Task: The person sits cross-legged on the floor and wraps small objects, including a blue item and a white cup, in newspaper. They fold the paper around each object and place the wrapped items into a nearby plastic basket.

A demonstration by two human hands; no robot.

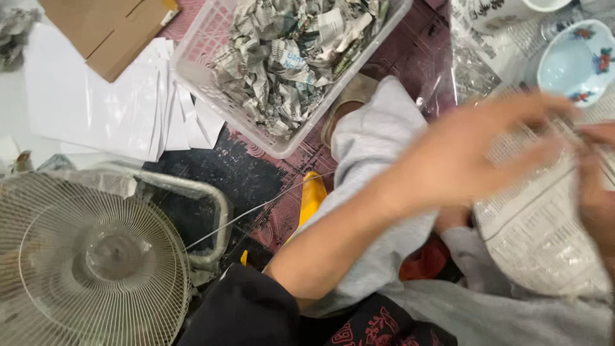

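Over the lap, right of centre: left hand (474,154), blurred, fingers spread wide and flat across the top of a newspaper-wrapped bundle (544,237). Right hand (596,186) at the frame's right edge, touching the bundle's side; grip cannot be told, mostly cut off. Bundle rests on grey-clad legs. Beyond it, a blue-and-white bowl (576,61) with red flower marks. Upper centre, a white plastic basket (211,38) full of crumpled newspaper. Lower left, a wire fan guard (83,256). Upper left, stacked white sheets (96,102).
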